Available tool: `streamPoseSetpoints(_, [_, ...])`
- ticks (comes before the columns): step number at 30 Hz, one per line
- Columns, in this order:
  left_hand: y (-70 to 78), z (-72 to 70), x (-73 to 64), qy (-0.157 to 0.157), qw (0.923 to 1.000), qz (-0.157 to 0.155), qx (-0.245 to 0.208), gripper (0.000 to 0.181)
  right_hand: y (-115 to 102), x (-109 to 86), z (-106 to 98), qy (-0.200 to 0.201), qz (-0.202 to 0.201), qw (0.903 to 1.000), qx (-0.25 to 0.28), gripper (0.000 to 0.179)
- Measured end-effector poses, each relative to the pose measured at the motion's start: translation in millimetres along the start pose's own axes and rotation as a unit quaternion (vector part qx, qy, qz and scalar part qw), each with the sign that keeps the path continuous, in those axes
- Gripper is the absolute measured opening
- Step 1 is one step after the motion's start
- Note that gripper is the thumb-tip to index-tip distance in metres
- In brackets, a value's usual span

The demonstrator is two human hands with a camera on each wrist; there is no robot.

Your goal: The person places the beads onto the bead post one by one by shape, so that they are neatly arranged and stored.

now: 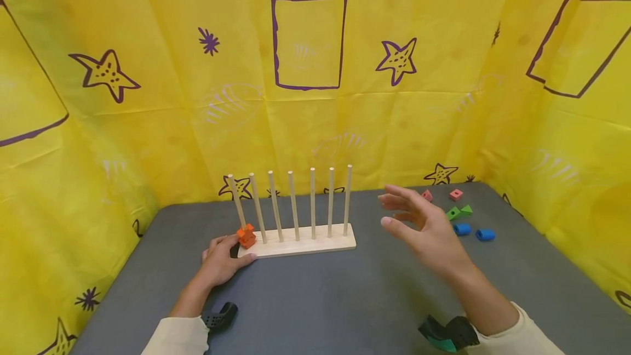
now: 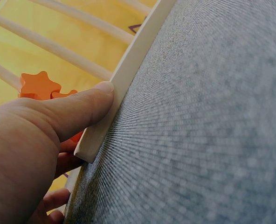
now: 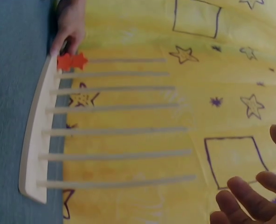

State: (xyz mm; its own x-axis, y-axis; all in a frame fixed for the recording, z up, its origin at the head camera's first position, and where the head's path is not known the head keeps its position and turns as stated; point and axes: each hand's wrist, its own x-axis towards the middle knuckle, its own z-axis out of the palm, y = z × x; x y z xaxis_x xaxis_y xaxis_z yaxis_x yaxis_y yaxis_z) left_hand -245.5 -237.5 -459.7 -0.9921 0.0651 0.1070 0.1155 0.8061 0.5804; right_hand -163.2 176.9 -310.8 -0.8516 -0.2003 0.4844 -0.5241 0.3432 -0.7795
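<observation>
A pale wooden peg rack, a flat base with several upright rods, stands on the table. Two orange star-shaped beads are stacked low on its leftmost rod. My left hand grips the left end of the base; in the left wrist view its thumb lies along the front edge and the other fingers reach round the end, partly hidden. Right of the rack, my right hand hangs in the air with loosely bent fingers, holding nothing. The right wrist view shows its fingertips apart from the rods.
At the right back of the grey table lie two blue cylinders, green triangular beads and pink-red cubes, near and partly behind the right hand. A yellow patterned cloth encloses the back and sides.
</observation>
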Motion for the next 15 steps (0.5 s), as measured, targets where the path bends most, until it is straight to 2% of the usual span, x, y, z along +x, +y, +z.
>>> streamPoseSetpoints(8, [-1.1,0.6,1.5,0.002,1.0,0.003,0.006,0.073,19.1,-17.9,-38.7,0.04,0.009,0.9987,-0.03,0.049])
streamPoseSetpoints(15, [-1.8,0.8,0.7,0.005,1.0,0.006,0.004,0.072,44.1,-35.3,-67.2,0.075,0.051,0.9925,-0.082,0.05])
